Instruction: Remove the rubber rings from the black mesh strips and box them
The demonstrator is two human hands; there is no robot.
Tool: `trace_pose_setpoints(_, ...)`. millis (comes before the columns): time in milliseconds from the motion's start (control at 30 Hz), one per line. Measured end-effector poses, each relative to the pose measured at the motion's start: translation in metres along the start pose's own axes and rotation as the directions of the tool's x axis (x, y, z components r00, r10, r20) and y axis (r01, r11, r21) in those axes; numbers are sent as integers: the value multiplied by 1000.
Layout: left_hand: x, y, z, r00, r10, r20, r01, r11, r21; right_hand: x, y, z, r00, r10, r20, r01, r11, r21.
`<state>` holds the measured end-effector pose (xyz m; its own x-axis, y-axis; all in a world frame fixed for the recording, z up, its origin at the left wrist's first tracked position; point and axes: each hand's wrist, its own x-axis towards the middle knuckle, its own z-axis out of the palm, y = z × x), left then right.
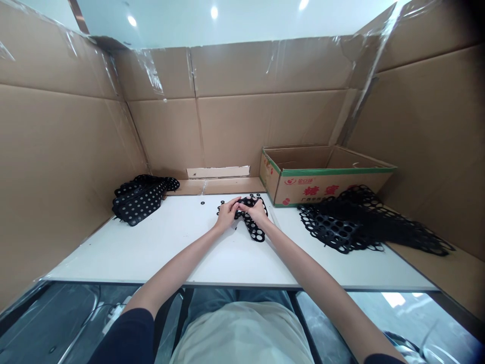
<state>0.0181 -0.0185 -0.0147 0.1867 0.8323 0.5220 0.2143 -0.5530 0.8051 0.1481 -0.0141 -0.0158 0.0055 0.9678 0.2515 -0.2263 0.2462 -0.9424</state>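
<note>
Both hands meet over a black sheet with round holes (pixel 254 228) at the middle of the white table. My left hand (pixel 227 214) pinches its left part, fingers closed. Close beside it, my right hand (pixel 255 211) grips the upper right part with thumb and fingers together. One strip of the sheet hangs down toward me and rests on the table. Small black rings (pixel 202 203) lie on the table behind and left of the hands. What exactly sits between the fingertips is too small to make out.
A pile of black dotted sheets (pixel 140 199) lies at the left. At the right, black netlike sheets with open holes (pixel 348 222) are heaped before an open cardboard box (pixel 333 177) with a green rim. Tall cardboard walls (pixel 235 116) enclose the white table (pixel 151 253).
</note>
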Motion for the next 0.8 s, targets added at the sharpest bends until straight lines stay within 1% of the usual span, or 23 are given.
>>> trace_pose_setpoints(67, 0, 2, -1, 1000, 19, -7, -19, 1000, -3, -1, -3, 2, 995, 102, 0, -102, 992, 75)
trace_pose_setpoints(100, 0, 2, -1, 1000, 24, -10, -24, 1000, -16, -1, -4, 2, 986, 168, 19, -169, 978, 119)
trace_pose_setpoints(167, 1, 2, -2, 1000, 21, -19, -22, 997, -78, -2, -6, 1, 956, 275, 104, -290, 937, 196)
trace_pose_setpoints(200, 2, 1, -2, 1000, 10, -25, -13, 992, -122, -2, -7, 0, 942, 297, 155, -327, 916, 233)
trace_pose_setpoints(267, 5, -2, -2, 999, -40, -34, 31, 974, -224, -2, -10, -2, 928, 278, 248, -347, 886, 308)
trace_pose_setpoints(333, 6, -4, -1, 993, -114, -35, 96, 938, -333, -3, -11, -2, 931, 214, 295, -316, 878, 361)
trace_pose_setpoints(367, 7, -5, -1, 988, -150, -31, 127, 917, -379, -3, -11, -1, 936, 188, 297, -293, 884, 365)
trace_pose_setpoints(433, 8, -7, 1, 982, -190, -22, 161, 884, -438, -5, -10, 1, 954, 157, 255, -238, 914, 329)
trace_pose_setpoints(467, 8, -9, 2, 981, -196, -16, 168, 877, -450, -5, -9, 2, 967, 148, 208, -207, 932, 298)
trace_pose_setpoints(533, 8, -13, 7, 979, -203, 8, 185, 872, -453, -5, -8, 4, 987, 126, 95, -146, 961, 236)
trace_pose_setpoints(600, 8, -18, 11, 979, -202, 43, 199, 868, -454, -5, -7, 5, 996, 95, 2, -93, 977, 190)
trace_pose_setpoints(633, 7, -20, 13, 980, -189, 59, 195, 869, -455, -4, -7, 5, 997, 74, -22, -70, 984, 167)
trace_pose_setpoints(700, 5, -22, 14, 987, -143, 79, 163, 886, -433, -3, -9, 5, 999, 30, -34, -26, 994, 103)
trace_pose_setpoints(800, 2, -21, 13, 989, -104, 101, 132, 934, -333, -1, -10, 5, 999, -29, -45, 29, 1000, 4)
